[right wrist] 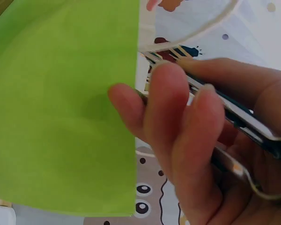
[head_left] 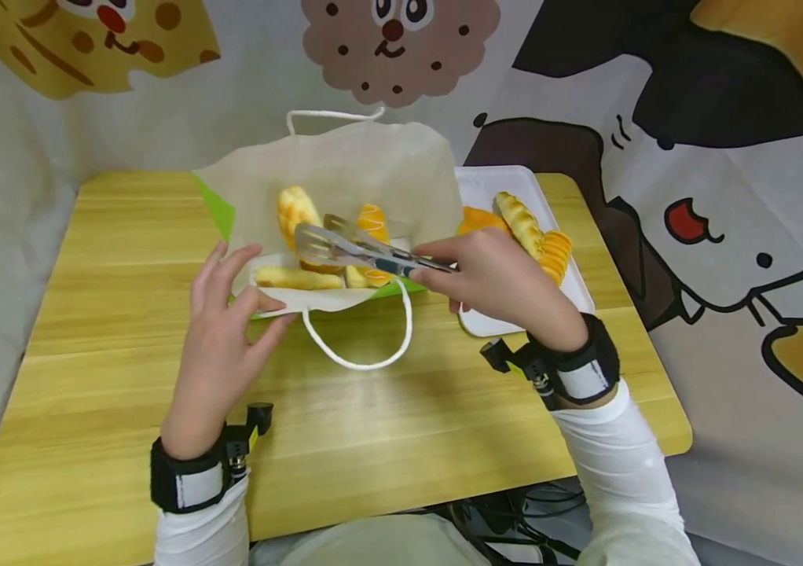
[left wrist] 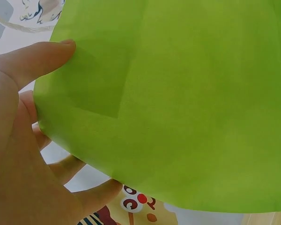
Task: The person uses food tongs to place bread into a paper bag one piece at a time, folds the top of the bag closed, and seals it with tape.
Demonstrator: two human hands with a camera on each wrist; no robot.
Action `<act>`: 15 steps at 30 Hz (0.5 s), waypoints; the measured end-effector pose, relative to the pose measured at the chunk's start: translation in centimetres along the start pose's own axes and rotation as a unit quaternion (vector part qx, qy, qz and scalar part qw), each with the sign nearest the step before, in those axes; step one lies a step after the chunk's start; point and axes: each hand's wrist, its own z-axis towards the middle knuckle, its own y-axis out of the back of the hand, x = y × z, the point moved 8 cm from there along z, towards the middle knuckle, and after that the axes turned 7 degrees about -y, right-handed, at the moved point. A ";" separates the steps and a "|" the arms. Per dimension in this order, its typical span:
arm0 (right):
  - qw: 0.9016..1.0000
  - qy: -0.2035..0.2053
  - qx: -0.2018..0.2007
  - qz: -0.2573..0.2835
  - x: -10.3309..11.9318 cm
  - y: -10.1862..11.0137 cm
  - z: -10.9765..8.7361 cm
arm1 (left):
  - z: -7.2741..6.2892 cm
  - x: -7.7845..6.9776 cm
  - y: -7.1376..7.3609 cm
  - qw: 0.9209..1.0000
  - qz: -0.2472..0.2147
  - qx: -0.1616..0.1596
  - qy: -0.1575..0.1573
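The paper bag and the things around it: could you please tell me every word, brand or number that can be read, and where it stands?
None: no readable text in any view.
Paper bag: its visible green sides show no print.
Backdrop: cartoon drawings, no letters to read.
Tongs: too small to tell.

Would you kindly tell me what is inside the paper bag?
Several bread pieces show inside the paper bag. The tongs cover parts of some; whatever lies beneath the bread cannot be seen.
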 end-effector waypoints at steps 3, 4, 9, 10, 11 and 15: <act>1.000 -0.001 -0.001 0.004 -0.2 -0.2 0.0 | 0.0 0.0 -0.2 1.000 0.001 0.007 0.003; 1.000 0.000 -0.002 0.006 -0.3 -0.3 0.0 | 0.0 0.0 -0.3 1.000 0.002 0.009 0.005; 1.000 0.004 -0.009 0.010 -0.4 -0.4 -0.1 | 0.1 0.1 -0.4 1.000 0.003 0.013 0.008; 1.000 0.005 -0.010 0.011 -0.3 -0.4 -0.1 | 0.1 0.2 -0.4 1.000 0.003 0.014 0.009; 1.000 0.005 -0.011 0.012 -0.3 -0.4 -0.1 | 0.2 0.2 -0.3 1.000 0.003 0.013 0.010; 1.000 0.012 -0.019 0.018 -0.3 -0.4 0.0 | 0.2 0.5 -0.2 1.000 0.002 0.011 0.016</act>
